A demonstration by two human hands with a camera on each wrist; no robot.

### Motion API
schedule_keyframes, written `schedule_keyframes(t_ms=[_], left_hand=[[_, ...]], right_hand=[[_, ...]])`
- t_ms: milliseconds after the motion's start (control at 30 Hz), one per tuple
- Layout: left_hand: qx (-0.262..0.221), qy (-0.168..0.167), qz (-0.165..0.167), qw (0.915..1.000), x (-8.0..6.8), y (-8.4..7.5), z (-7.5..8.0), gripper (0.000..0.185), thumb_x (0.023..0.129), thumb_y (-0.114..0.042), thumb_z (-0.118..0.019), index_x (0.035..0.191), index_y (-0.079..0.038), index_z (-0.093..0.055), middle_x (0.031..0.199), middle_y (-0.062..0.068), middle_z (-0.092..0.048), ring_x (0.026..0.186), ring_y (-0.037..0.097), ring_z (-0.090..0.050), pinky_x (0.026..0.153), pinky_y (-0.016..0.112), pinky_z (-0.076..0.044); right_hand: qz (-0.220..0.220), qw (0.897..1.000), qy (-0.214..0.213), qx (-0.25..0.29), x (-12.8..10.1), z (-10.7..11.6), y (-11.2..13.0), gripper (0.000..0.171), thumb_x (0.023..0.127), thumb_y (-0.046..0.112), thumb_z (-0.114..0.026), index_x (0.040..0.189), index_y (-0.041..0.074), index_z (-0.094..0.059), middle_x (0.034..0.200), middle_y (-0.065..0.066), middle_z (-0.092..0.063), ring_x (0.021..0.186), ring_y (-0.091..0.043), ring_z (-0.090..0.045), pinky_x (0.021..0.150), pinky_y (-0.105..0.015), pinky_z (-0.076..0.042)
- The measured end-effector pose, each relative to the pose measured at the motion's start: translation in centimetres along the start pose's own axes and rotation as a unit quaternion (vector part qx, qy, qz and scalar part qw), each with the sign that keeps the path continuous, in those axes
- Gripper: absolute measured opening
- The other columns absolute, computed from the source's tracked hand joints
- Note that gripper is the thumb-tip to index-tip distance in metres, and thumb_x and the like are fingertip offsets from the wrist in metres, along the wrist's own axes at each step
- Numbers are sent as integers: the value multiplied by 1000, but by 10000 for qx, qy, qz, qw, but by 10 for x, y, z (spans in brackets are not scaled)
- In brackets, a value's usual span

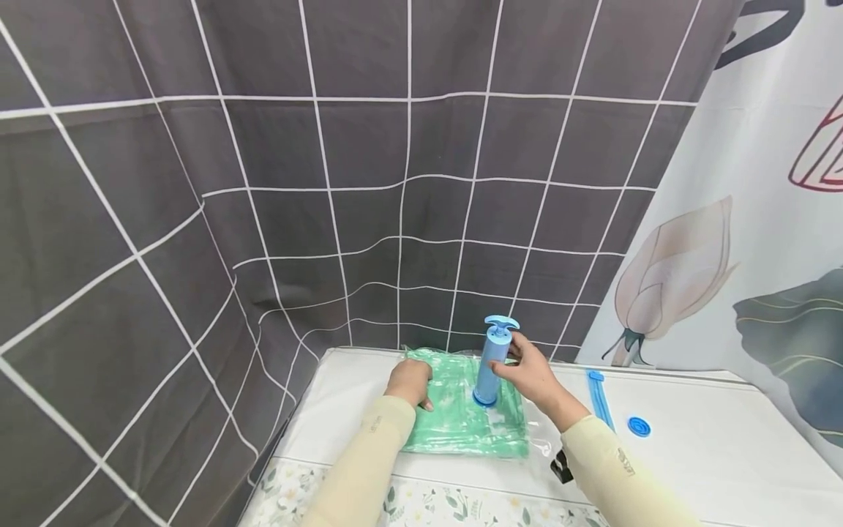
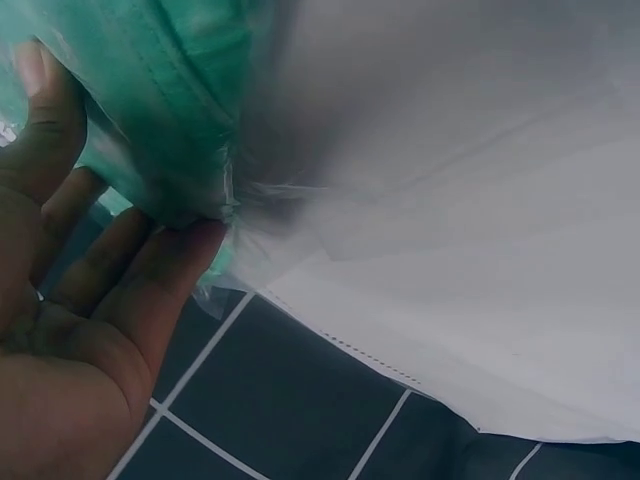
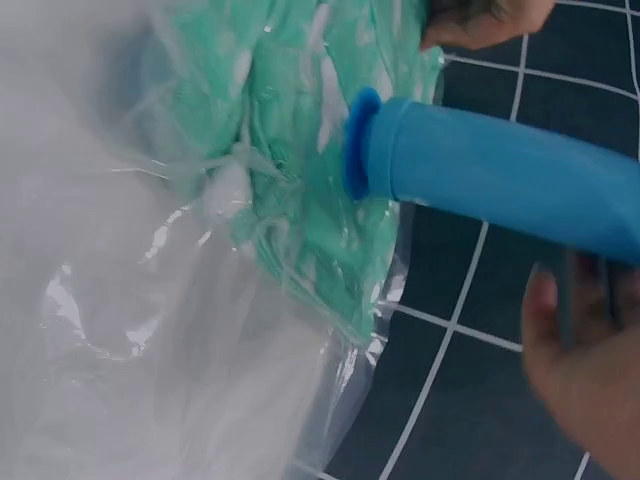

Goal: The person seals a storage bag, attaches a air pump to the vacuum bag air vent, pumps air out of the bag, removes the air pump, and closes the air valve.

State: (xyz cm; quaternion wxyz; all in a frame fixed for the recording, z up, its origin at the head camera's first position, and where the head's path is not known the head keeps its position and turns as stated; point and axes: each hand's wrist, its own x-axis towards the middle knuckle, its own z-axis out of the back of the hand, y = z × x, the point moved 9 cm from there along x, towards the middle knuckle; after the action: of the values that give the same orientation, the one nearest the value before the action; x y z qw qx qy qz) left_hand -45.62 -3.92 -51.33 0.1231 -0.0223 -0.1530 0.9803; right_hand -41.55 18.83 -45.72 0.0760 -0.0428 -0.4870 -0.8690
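Note:
A clear vacuum storage bag with green folded contents lies on the white surface, wrinkled tightly around them. My left hand holds its left edge; in the left wrist view the thumb lies on one face and the fingertips meet the lower edge. On the bag's right part stands a blue hand pump, leaning slightly right, its handle low at the top. My right hand holds the barrel from the right, thumb in front. In the right wrist view the pump's round base meets the bag, and the fingertips are partly hidden behind the barrel.
On the white table to the right lie a blue strip with a slider and a round blue cap. A small black object sits by the right wrist. Behind hangs a dark curtain with white grid lines.

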Motion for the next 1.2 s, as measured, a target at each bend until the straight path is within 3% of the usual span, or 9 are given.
schedule_keyframes(t_ms=[133, 300, 600, 733, 833, 1000, 1100, 1200], left_hand=[[113, 58, 72, 9999, 2, -1, -3, 72, 61, -30, -95, 128, -6, -84, 133, 14, -85, 132, 39, -76, 124, 51, -59], [88, 54, 145, 9998, 3, -1, -4, 73, 59, -29, -96, 127, -6, -85, 131, 13, -85, 130, 38, -77, 123, 51, -60], [74, -10, 158, 9998, 6, 1, -2, 72, 58, -28, -98, 125, -6, -85, 129, 13, -85, 129, 38, -78, 122, 51, -60], [118, 11, 91, 9999, 3, -2, -2, 70, 59, -29, -96, 124, -6, -86, 128, 13, -86, 127, 37, -79, 122, 50, -61], [118, 36, 18, 9999, 2, -3, -4, 69, 60, -30, -95, 124, -6, -86, 128, 13, -86, 125, 36, -79, 121, 49, -61], [155, 19, 78, 9998, 5, -1, -7, 71, 58, -30, -97, 124, -6, -86, 128, 12, -86, 127, 37, -79, 121, 50, -61], [147, 18, 133, 9998, 7, 1, -7, 69, 58, -29, -98, 122, -7, -86, 127, 12, -86, 127, 37, -79, 122, 51, -61], [151, -2, 124, 9998, 7, 1, -5, 69, 57, -28, -98, 122, -7, -86, 127, 13, -86, 126, 37, -79, 121, 51, -61]], right_hand=[[-165, 9976, -429, -510, -2, 3, 0, 85, 98, 39, -92, 160, -1, -49, 145, -26, -71, 133, -42, -70, 109, -60, -64], [-124, 9912, -796, -1046, -6, 8, 9, 72, 98, 39, -92, 145, -4, -59, 127, -24, -76, 114, -37, -73, 98, -55, -65], [99, 9997, 168, -157, -3, -1, 3, 64, 108, 20, -76, 160, -4, -47, 155, -32, -67, 141, -50, -69, 114, -60, -64], [6, 9989, 70, -471, -3, -3, 1, 76, 106, 32, -82, 161, -3, -43, 153, -31, -66, 142, -49, -67, 115, -62, -62], [-105, 9950, -310, -943, -5, 0, 2, 83, 100, 41, -90, 156, -4, -48, 141, -27, -68, 129, -42, -70, 105, -58, -65], [-57, 9901, -567, -1283, -6, 3, 6, 69, 100, 35, -90, 144, -4, -55, 126, -25, -75, 111, -35, -74, 90, -50, -66], [150, 9926, -310, -1163, -6, 1, 9, 58, 106, 28, -83, 145, -5, -55, 132, -27, -75, 119, -41, -75, 97, -56, -67], [364, 9965, 79, -743, -5, -4, 11, 53, 112, 16, -72, 156, -6, -51, 146, -33, -69, 137, -51, -69, 112, -63, -63]])
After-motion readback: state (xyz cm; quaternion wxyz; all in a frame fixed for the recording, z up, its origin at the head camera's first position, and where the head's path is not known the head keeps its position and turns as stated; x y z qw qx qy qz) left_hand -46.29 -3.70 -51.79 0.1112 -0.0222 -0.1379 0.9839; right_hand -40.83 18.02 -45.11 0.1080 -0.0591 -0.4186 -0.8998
